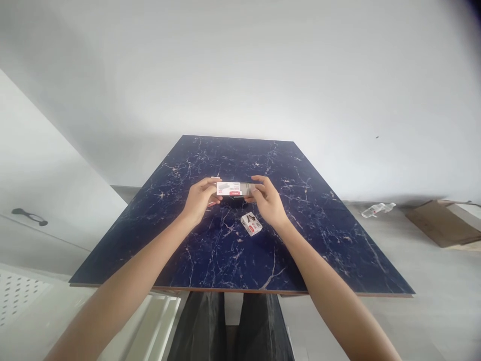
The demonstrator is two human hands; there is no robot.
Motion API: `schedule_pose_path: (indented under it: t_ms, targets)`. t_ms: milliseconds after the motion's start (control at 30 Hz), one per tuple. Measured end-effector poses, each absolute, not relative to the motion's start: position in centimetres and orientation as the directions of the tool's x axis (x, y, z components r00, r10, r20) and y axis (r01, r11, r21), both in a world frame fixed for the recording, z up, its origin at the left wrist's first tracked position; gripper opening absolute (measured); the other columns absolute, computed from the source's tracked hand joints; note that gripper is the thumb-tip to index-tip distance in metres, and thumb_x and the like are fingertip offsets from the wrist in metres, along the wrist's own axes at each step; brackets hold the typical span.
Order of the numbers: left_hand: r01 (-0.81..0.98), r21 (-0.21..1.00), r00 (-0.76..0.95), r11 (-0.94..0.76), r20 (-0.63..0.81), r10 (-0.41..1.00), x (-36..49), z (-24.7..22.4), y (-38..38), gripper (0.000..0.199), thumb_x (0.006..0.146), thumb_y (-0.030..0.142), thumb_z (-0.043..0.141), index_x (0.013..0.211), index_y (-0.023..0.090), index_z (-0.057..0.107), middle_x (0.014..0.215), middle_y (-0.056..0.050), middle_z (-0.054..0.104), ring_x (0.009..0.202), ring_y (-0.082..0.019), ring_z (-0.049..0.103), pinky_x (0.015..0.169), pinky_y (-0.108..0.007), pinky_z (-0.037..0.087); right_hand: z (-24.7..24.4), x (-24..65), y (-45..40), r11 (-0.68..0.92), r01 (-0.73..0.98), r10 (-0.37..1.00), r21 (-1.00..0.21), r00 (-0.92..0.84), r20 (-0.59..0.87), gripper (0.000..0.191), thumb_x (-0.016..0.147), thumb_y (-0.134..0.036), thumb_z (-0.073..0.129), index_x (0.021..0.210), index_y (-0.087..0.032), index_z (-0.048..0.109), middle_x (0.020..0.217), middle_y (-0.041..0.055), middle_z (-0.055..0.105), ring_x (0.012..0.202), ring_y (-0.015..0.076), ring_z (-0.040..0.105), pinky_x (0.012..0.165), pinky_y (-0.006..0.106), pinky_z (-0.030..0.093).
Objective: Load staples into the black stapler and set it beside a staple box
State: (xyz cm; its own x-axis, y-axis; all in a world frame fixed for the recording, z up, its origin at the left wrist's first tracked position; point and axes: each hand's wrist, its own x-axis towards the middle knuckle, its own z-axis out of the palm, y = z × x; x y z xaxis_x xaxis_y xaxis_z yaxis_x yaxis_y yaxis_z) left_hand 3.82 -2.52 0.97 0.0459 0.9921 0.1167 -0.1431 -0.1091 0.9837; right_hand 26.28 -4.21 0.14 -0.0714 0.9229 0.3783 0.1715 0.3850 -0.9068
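Note:
A long narrow box [228,188], white with red print at its left part and greyish at its right, is held level above the dark blue marbled table [240,260]. My left hand [199,199] grips its left end between thumb and fingers. At the right end, my right hand [268,201] pinches it the same way. Just below, a small white box [251,224] with red and black print lies tilted on the table top. Something dark behind the held box is mostly hidden, and white and red edges show by my left fingers.
The table's far edge is near a pale wall [240,65]. On the floor at the right are a clear plastic bottle [378,209] and an open cardboard box [443,223]. A white cabinet door with a dark handle [30,216] stands at the left.

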Motion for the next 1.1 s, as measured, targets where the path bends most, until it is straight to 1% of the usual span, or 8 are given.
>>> schedule_pose_path:
  t_ms: [167, 367, 567, 667, 767, 833, 933, 1100]
  targets:
    - [-0.163, 0.974, 0.041, -0.16, 0.169, 0.985, 3.7, 1.3, -2.8, 0.024, 0.081, 0.021, 0.065, 0.103, 0.017, 0.074, 0.096, -0.008, 0.077, 0.063, -0.013, 0.067, 0.059, -0.026, 0.057, 0.9, 26.3, -5.0, 0.61, 0.537, 0.76, -0.583, -0.188, 0.623, 0.029, 0.098, -0.023, 0.047, 0.112, -0.024, 0.072, 0.136, 0.0105, 0.061, 0.113, 0.0248, 0.066, 0.088, 0.039, 0.059]
    - [0.031, 0.928, 0.122, -0.372, 0.366, 0.923, 3.5, 2.6, -4.0, 0.028, 0.089, 0.034, 0.067, 0.11, 0.018, 0.074, 0.098, -0.008, 0.077, 0.068, -0.018, 0.072, 0.064, -0.031, 0.061, 0.8, 26.5, -4.6, 0.657, 0.553, 0.725, -0.513, -0.278, 0.63, 0.02, 0.098, -0.028, 0.058, 0.102, -0.025, 0.077, 0.117, 0.0077, 0.07, 0.104, 0.0227, 0.068, 0.089, 0.038, 0.058]
    - [0.061, 0.938, 0.206, -0.341, 0.323, 0.924, 3.4, 2.2, -3.9, 0.033, 0.09, 0.04, 0.066, 0.113, 0.017, 0.074, 0.1, -0.01, 0.077, 0.068, -0.019, 0.073, 0.066, -0.033, 0.063, -0.2, 26.4, -4.1, 0.682, 0.651, 0.639, -0.332, -0.312, 0.703, 0.015, 0.097, -0.026, 0.059, 0.096, -0.023, 0.074, 0.117, 0.0093, 0.069, 0.103, 0.0235, 0.063, 0.092, 0.041, 0.053]
    - [0.08, 0.955, 0.155, -0.286, 0.271, 0.95, 3.2, 1.8, -3.1, 0.032, 0.088, 0.035, 0.066, 0.114, 0.017, 0.073, 0.1, -0.01, 0.077, 0.068, -0.019, 0.074, 0.067, -0.034, 0.064, 0.3, 26.6, -4.2, 0.679, 0.663, 0.661, -0.315, -0.366, 0.655, 0.018, 0.1, -0.022, 0.05, 0.098, -0.022, 0.069, 0.118, 0.0102, 0.069, 0.107, 0.0248, 0.061, 0.096, 0.042, 0.051]
    - [-0.003, 0.975, -0.01, -0.224, 0.224, 0.974, 2.9, 1.7, -2.2, 0.029, 0.084, 0.027, 0.067, 0.11, 0.016, 0.073, 0.094, -0.008, 0.078, 0.067, -0.018, 0.073, 0.067, -0.032, 0.063, 1.0, 27.5, -4.2, 0.584, 0.66, 0.742, -0.472, -0.199, 0.64, 0.015, 0.098, -0.022, 0.049, 0.097, -0.021, 0.063, 0.117, 0.0116, 0.07, 0.106, 0.0264, 0.062, 0.095, 0.045, 0.051]
    - [-0.116, 0.978, -0.088, -0.175, 0.165, 0.982, 2.7, 1.7, -1.8, 0.028, 0.08, 0.022, 0.069, 0.107, 0.015, 0.072, 0.091, -0.008, 0.078, 0.067, -0.016, 0.072, 0.066, -0.028, 0.062, 1.4, 28.4, -3.9, 0.479, 0.54, 0.819, -0.692, 0.009, 0.574, 0.01, 0.096, -0.028, 0.053, 0.096, -0.022, 0.061, 0.109, 0.01, 0.072, 0.099, 0.0252, 0.066, 0.092, 0.044, 0.053]
    - [-0.27, 0.958, -0.101, -0.097, 0.073, 0.992, 2.7, 1.8, -1.6, 0.027, 0.077, 0.017, 0.071, 0.104, 0.014, 0.072, 0.093, -0.009, 0.077, 0.067, -0.013, 0.071, 0.065, -0.023, 0.06, 1.6, 29.5, -3.1, 0.346, 0.108, 0.91, -0.932, 0.205, 0.361, 0.01, 0.09, -0.033, 0.059, 0.095, -0.024, 0.058, 0.093, 0.0046, 0.071, 0.089, 0.0208, 0.069, 0.088, 0.04, 0.056]
    - [-0.316, 0.948, -0.004, -0.031, 0.031, 0.999, 3.2, 1.5, -2.0, 0.028, 0.078, 0.018, 0.074, 0.105, 0.014, 0.071, 0.095, -0.01, 0.077, 0.073, -0.014, 0.072, 0.068, -0.024, 0.06, 1.5, 29.6, -2.3, 0.093, -0.375, 0.993, -0.922, 0.1, 0.059, 0.037, 0.074, -0.025, 0.062, 0.11, -0.027, 0.058, 0.085, 0.0007, 0.066, 0.08, 0.0182, 0.067, 0.077, 0.035, 0.058]
